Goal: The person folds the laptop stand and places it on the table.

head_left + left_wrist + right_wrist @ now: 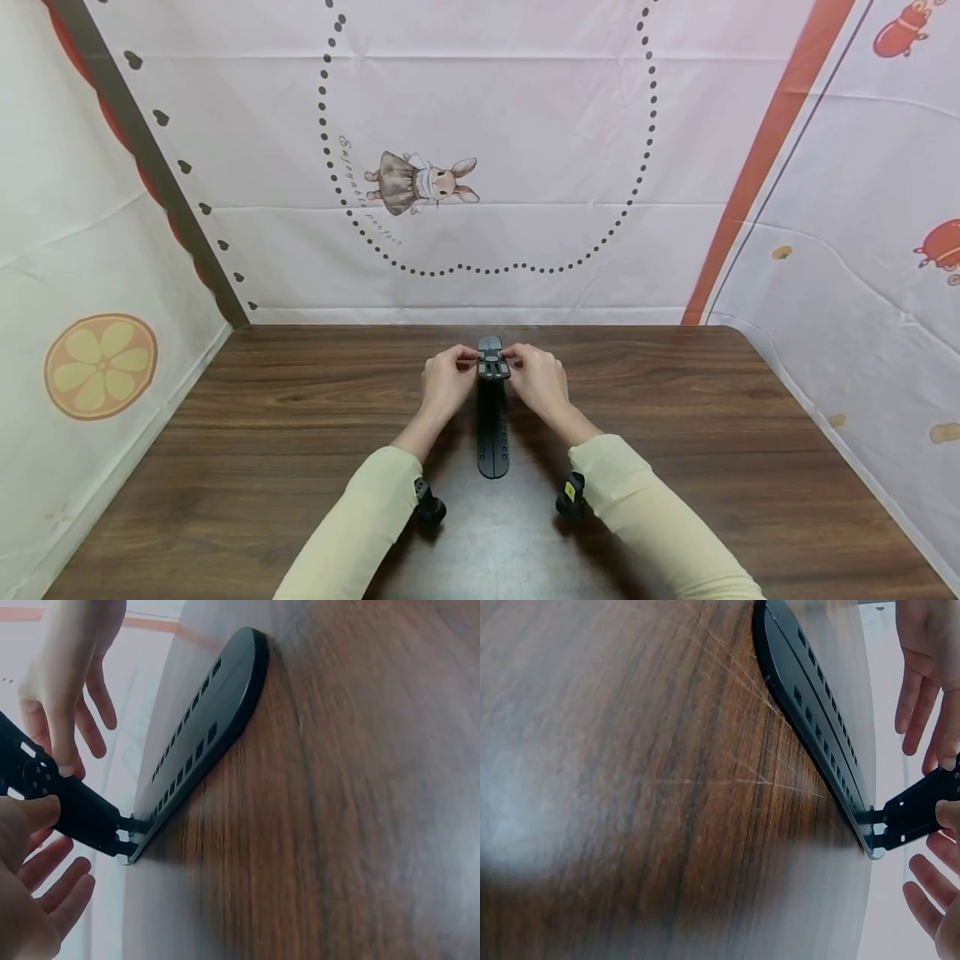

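A black folding stand is on the tabletop, its long rounded base lined with rows of square slots. From the base's far end a hinged arm rises at a tilt, topped by a smaller plate. My left hand pinches the arm's left edge near the upper joint; its other fingers are spread loosely in the left wrist view. On the opposite edge my right hand pinches the same part, also seen in the right wrist view. The fingers partly hide the upper joint.
The brown wooden table extends around the stand. Printed white cloth hangs behind it and along both sides. Small black cameras are worn at the left wrist and right wrist.
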Tool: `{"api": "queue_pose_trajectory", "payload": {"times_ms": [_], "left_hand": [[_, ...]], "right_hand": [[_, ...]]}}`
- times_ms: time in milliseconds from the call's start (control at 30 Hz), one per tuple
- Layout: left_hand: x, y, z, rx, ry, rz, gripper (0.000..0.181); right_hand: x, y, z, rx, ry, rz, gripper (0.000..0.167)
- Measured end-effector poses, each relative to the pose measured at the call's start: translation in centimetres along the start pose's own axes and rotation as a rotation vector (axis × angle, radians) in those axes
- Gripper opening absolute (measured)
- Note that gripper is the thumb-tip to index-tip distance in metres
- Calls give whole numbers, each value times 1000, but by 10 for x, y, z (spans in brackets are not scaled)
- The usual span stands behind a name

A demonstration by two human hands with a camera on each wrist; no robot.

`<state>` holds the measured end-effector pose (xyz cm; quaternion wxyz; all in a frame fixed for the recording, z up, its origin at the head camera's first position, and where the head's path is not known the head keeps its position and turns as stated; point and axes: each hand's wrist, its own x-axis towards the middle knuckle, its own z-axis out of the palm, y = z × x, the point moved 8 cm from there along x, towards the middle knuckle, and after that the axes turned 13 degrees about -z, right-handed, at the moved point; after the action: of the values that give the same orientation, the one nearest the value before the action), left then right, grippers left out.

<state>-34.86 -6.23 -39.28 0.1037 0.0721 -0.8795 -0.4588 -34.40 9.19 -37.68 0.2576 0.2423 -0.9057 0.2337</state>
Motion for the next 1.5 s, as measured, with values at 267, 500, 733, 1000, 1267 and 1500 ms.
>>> {"api": "queue_pose_trajectory", "payload": {"times_ms": [267, 500, 733, 1000, 1267, 1500], "left_hand": [[-4, -3, 3, 75, -66, 49, 16], [-8, -6, 4, 125, -91, 70, 18], [-9, -8, 8, 200, -107, 74, 20], [-12, -10, 12, 245, -137, 72, 20], [-13, -9, 13, 287, -130, 111, 19], [-13, -8, 15, 323, -148, 118, 20]], "right_hand": [[-5, -2, 3, -30, -88, -43, 16], [-11, -6, 4, -30, -140, -106, 20], [-16, -6, 7, -55, -182, -161, 25], [-20, -8, 9, -86, -178, -234, 27], [-21, -11, 10, -105, -161, -292, 27], [-21, -13, 10, -108, -176, -320, 28]]}}
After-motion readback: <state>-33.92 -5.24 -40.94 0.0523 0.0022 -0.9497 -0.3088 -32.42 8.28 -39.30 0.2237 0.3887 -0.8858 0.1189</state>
